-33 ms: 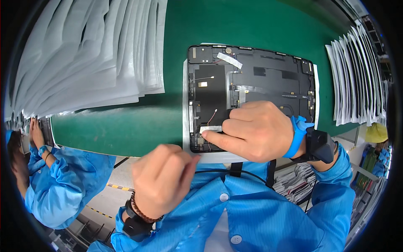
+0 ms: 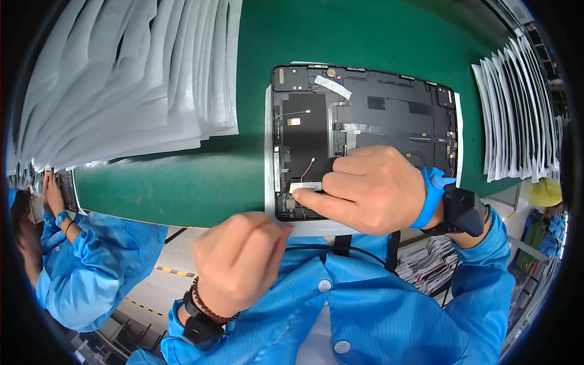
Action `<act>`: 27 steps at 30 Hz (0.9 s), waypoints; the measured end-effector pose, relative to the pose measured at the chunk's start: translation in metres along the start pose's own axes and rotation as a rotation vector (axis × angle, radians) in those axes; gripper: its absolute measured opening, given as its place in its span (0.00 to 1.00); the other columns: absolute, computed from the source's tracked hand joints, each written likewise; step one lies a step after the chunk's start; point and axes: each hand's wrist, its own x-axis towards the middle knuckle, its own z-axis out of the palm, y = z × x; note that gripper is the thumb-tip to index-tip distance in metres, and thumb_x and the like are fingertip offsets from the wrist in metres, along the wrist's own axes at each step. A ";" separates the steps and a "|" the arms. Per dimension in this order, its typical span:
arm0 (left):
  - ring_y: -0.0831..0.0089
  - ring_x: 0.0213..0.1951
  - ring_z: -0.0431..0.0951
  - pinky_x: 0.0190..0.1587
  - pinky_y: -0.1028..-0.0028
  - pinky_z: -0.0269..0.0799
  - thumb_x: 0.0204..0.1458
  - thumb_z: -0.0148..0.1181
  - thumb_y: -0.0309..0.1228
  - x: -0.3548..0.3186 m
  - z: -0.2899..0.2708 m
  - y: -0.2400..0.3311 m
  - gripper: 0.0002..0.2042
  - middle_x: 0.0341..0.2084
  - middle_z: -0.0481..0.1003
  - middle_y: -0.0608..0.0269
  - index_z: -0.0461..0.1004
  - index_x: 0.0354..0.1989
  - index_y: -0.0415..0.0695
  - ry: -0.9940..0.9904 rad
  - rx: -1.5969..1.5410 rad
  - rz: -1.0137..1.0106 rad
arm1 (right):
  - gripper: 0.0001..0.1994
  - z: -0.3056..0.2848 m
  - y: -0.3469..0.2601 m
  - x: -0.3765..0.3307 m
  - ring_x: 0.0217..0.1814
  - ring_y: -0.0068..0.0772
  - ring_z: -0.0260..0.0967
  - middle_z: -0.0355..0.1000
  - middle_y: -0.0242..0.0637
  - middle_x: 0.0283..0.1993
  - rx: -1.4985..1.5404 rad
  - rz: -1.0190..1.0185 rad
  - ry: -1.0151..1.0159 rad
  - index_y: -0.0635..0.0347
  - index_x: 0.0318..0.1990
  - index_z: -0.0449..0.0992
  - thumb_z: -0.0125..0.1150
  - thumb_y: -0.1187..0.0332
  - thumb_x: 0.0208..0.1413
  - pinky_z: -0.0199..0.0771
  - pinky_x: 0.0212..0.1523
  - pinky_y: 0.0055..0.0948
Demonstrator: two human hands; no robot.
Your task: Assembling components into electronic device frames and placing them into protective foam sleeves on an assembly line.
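Note:
A flat black device casing [image 2: 395, 88], its inside showing, lies on a pale sheet [image 2: 269, 128]. My right hand [image 2: 374, 191] rests over its near middle with most fingers curled under. The right index fingertip presses on a white tape strip [image 2: 307, 186] near the casing's near left corner. A thin cable [image 2: 309, 168] sticks up just beyond that strip. My left hand [image 2: 240, 258] is closed in front of the near left corner, thumb against the bent fingers. Whatever either hand may grip is hidden. Another white tape strip [image 2: 333, 87] crosses the far left part of the casing.
Stacked white padded sleeves [image 2: 140, 91] stand on the green table [image 2: 176, 191] at the left. More white sleeves [image 2: 508, 115] stand upright at the right. A co-worker's blue sleeve [image 2: 91, 280] is at the lower left, and papers [image 2: 429, 264] lie below the table edge.
My left hand has shifted very slightly toward me. The right hand and the casing have stayed in place.

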 end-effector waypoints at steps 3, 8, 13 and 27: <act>0.69 0.21 0.75 0.21 0.73 0.67 0.36 0.72 0.16 -0.003 0.002 0.003 0.13 0.29 0.77 0.61 0.73 0.28 0.40 0.012 0.105 0.158 | 0.13 0.006 0.001 0.000 0.27 0.33 0.70 0.69 0.33 0.25 0.000 -0.007 0.005 0.66 0.38 0.79 0.63 0.68 0.44 0.73 0.24 0.31; 0.76 0.19 0.72 0.18 0.78 0.63 0.39 0.64 0.21 -0.007 0.009 -0.002 0.07 0.32 0.80 0.55 0.76 0.29 0.36 0.004 0.245 0.288 | 0.14 0.010 0.002 -0.001 0.27 0.32 0.70 0.68 0.33 0.25 -0.012 -0.015 0.018 0.66 0.39 0.79 0.64 0.68 0.44 0.73 0.24 0.31; 0.76 0.19 0.72 0.17 0.78 0.63 0.38 0.63 0.21 -0.008 0.010 -0.001 0.07 0.32 0.80 0.53 0.76 0.29 0.36 0.001 0.278 0.296 | 0.14 0.008 0.001 -0.001 0.26 0.31 0.70 0.68 0.32 0.25 -0.018 -0.020 0.034 0.66 0.39 0.79 0.64 0.68 0.44 0.73 0.23 0.30; 0.65 0.24 0.78 0.22 0.71 0.70 0.36 0.58 0.13 0.004 0.011 0.022 0.14 0.33 0.79 0.53 0.74 0.36 0.33 -0.098 0.318 0.077 | 0.15 0.004 -0.006 0.000 0.26 0.30 0.69 0.69 0.32 0.26 -0.040 -0.028 0.067 0.67 0.39 0.79 0.63 0.67 0.45 0.73 0.24 0.29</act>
